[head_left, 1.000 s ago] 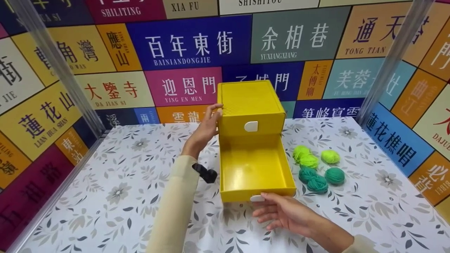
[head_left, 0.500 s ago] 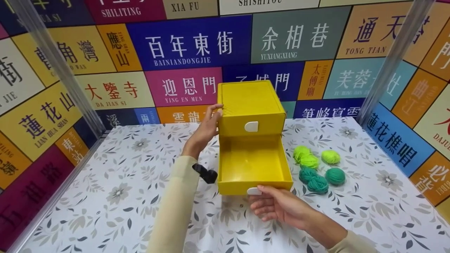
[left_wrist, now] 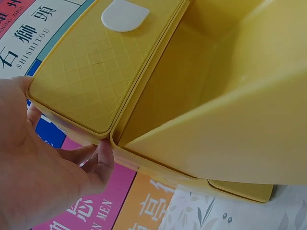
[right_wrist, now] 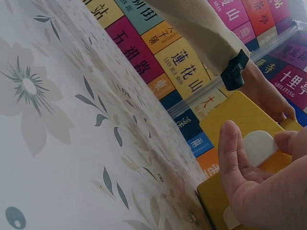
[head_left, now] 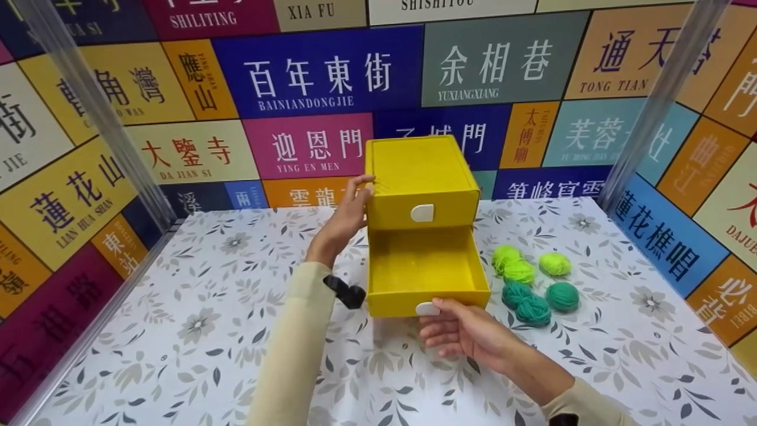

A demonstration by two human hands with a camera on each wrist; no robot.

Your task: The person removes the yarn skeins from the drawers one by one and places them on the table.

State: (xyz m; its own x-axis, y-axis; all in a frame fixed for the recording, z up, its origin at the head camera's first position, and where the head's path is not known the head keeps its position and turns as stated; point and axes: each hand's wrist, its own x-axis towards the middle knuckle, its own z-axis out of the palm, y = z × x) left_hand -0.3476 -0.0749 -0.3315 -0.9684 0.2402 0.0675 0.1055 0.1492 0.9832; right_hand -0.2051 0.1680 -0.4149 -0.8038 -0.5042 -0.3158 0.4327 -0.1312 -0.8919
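Observation:
A yellow plastic drawer box (head_left: 417, 165) stands on the table. Its middle drawer (head_left: 426, 266) is pulled partly out, and nothing lies in the visible part of it. My left hand (head_left: 343, 222) rests against the box's upper left side, one fingertip at the top edge. In the left wrist view its bent fingers touch the corner beside the top drawer front (left_wrist: 91, 67). My right hand (head_left: 473, 337) has its thumb at the drawer's white tab (head_left: 427, 308). Its other fingers (right_wrist: 230, 143) are loosely bent in front of the drawer.
To the right of the box lie several yarn balls: bright yellow-green yarn (head_left: 513, 264), a single yellow-green ball (head_left: 555, 264), dark green yarn (head_left: 526, 303) and a single green ball (head_left: 562, 296). A floral cloth (head_left: 195, 331) covers the table. A panelled wall (head_left: 319, 71) stands behind.
My right hand has moved away from me with the drawer front, so the drawer slides farther into the box. My left hand and the yarn have stayed in place.

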